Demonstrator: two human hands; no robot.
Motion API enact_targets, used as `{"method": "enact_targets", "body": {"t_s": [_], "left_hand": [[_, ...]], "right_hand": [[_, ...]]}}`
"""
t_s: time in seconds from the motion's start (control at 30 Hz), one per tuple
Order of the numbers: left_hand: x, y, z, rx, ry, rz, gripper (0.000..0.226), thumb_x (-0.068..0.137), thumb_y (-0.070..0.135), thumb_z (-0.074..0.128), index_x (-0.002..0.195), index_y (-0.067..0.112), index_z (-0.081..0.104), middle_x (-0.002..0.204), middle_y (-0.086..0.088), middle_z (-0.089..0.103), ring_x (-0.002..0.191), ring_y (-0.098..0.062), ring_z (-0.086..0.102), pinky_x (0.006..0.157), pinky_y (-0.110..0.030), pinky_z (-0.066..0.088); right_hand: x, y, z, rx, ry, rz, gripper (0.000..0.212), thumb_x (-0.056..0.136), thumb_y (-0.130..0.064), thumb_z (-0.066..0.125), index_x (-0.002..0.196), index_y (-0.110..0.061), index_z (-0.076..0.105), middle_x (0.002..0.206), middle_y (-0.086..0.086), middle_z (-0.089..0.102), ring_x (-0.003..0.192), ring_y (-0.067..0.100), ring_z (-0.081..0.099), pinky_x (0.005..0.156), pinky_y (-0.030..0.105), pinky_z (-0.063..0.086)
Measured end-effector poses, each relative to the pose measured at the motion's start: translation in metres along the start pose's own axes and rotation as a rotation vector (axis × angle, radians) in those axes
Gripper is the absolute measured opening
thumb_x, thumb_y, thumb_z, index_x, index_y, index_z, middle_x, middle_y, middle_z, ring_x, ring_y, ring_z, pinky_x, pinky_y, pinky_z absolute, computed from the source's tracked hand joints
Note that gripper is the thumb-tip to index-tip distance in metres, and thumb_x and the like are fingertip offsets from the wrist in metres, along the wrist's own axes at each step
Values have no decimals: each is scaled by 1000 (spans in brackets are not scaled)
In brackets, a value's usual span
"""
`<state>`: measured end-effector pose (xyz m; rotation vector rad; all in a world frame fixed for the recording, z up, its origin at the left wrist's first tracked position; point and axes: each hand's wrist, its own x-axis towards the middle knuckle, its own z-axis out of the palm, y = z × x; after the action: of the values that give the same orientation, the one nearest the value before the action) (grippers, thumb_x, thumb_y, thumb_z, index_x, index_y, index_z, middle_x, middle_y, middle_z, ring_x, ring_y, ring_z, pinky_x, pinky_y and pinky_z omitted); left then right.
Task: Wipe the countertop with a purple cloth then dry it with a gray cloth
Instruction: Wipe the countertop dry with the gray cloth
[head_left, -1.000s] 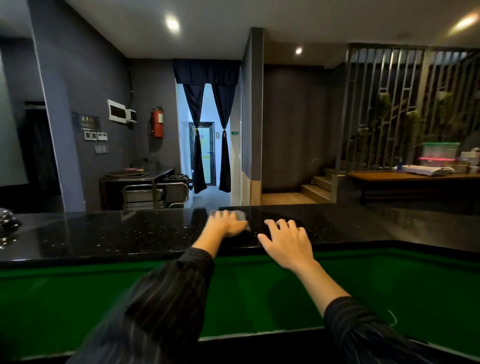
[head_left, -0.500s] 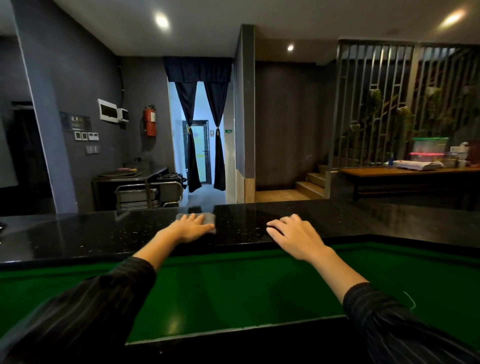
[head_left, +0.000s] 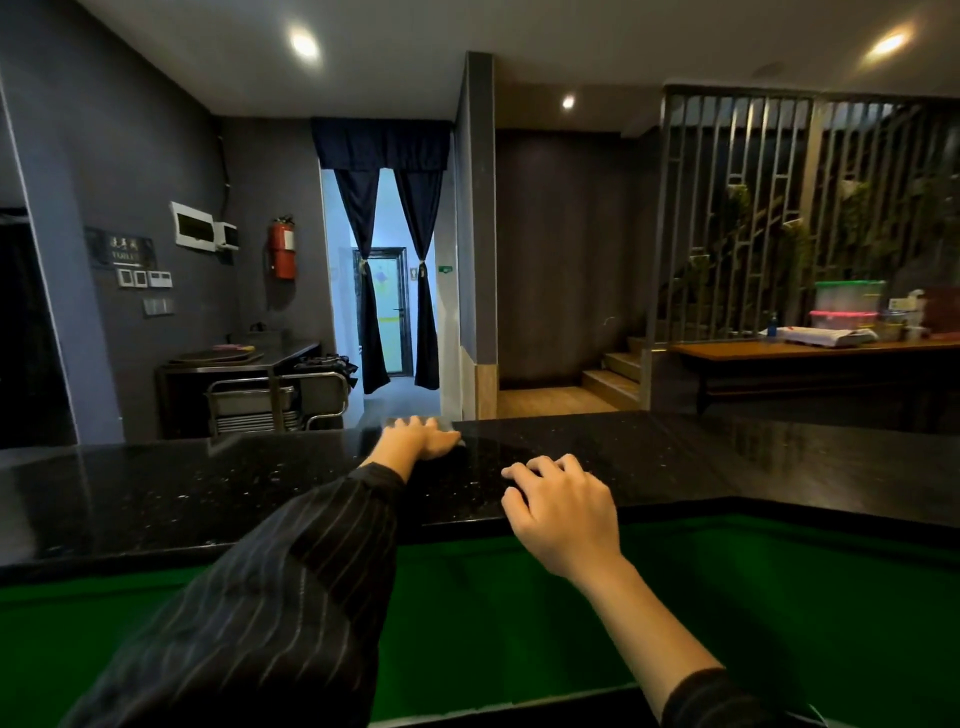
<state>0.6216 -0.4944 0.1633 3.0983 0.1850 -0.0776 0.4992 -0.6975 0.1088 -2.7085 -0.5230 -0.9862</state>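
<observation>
A black speckled countertop (head_left: 171, 483) runs across the view above a green front panel. My left hand (head_left: 421, 440) is stretched to the far edge of the countertop and presses flat on a gray cloth (head_left: 445, 423), of which only a small strip shows past the fingers. My right hand (head_left: 563, 499) rests on the near edge of the countertop, fingers curled over the stone, holding nothing. No purple cloth is in view.
Beyond the counter stand a metal trolley (head_left: 275, 397) and a steel table at the left, a curtained doorway in the middle, steps at the right. A wooden table (head_left: 810, 351) with plastic boxes stands at the far right. A fire extinguisher (head_left: 283, 249) hangs on the wall.
My left hand has pushed the gray cloth from the middle of the countertop out to its far edge. My right hand has stayed on the near edge.
</observation>
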Motion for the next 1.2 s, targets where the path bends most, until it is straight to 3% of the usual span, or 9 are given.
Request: {"method": "enact_targets", "body": {"t_s": [0.17,0.27,0.37,0.5,0.6,0.8,0.97,1.1,1.2], "left_hand": [[-9,72,8,149,-33,299,62,94,51,32,150,26,19,160,-14,9,146,-39,9,117,-59,12],[-31,76,5,179,-49,429,53,99,40,30,150,25,20,161,-13,4,148,-36,1,119,-55,5],[-32,47,2,48,-86,365,65,97,50,28,152,21,10,161,-10,3,149,-32,-1,119,-52,2],[-6,23,1,20,-65,194,74,93,60,26,152,21,6,162,-10,3,148,-35,2,119,-55,6],[5,41,-5,3,-113,91,76,91,62,28,153,23,7,162,-9,4,148,-35,7,119,-55,8],[31,118,-8,-16,-133,101,71,94,57,26,153,20,10,161,-10,8,147,-32,14,117,-51,14],[38,170,4,124,-135,373,66,93,52,29,151,25,15,160,-13,8,146,-39,11,116,-58,17],[-1,165,4,113,-73,494,52,101,25,32,150,16,19,160,-17,7,147,-37,6,118,-55,10],[-24,126,3,85,-91,498,56,101,35,29,152,19,12,161,-13,2,148,-33,-1,119,-52,3]], "right_hand": [[-2,-4,-10,-12,-98,28,47,93,-46,29,128,-33,57,126,-4,61,112,21,51,81,35,46],[4,7,-26,157,-269,68,38,92,-50,40,124,-40,57,128,-4,59,117,23,48,91,38,42],[6,43,-42,248,-362,174,45,91,-55,44,132,-38,52,134,5,55,129,24,46,102,40,41],[12,69,-41,13,-646,256,73,94,-65,18,155,-25,14,164,5,8,152,20,4,120,47,6],[22,69,-40,43,-743,261,76,92,-68,17,155,-26,8,164,4,0,152,20,-2,119,48,0],[24,75,-33,-8,-682,243,77,90,-70,20,154,-27,17,163,5,11,150,26,7,117,53,5],[22,74,-34,-15,-638,233,75,90,-69,22,151,-25,26,160,7,21,147,28,15,114,53,11],[10,71,-35,-10,-479,181,64,90,-68,24,142,-34,39,153,2,33,139,27,31,107,50,22],[3,69,-38,89,-401,171,48,90,-65,33,129,-38,42,147,-4,35,132,24,41,102,47,28]]}}
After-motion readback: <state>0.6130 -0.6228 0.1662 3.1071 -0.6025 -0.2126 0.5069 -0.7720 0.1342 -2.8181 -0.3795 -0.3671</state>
